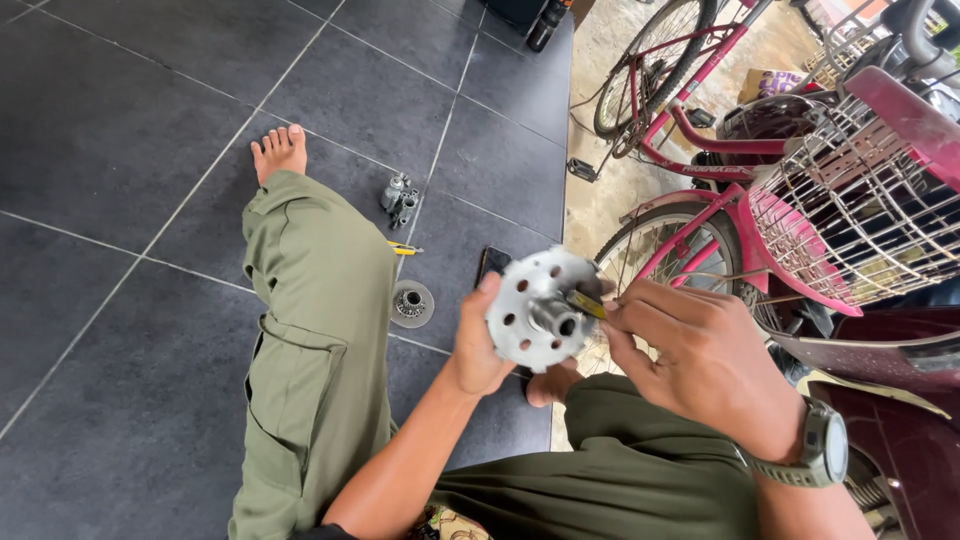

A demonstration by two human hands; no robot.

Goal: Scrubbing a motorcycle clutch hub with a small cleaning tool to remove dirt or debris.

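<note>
My left hand (478,345) grips the rim of a round silver metal hub disc (530,305) with several holes and a central bore, held up over my lap. My right hand (690,355), with a wristwatch, pinches a small yellow-handled tool (586,303) whose tip is at the disc's centre. I sit on dark floor tiles in olive trousers, left leg stretched out and barefoot.
On the tiles lie a small round metal part (411,303), a grey metal assembly (399,198), a little yellow tool (405,248) and a dark phone (491,264). Pink bicycles (700,150) with a wire basket (850,210) stand close on the right.
</note>
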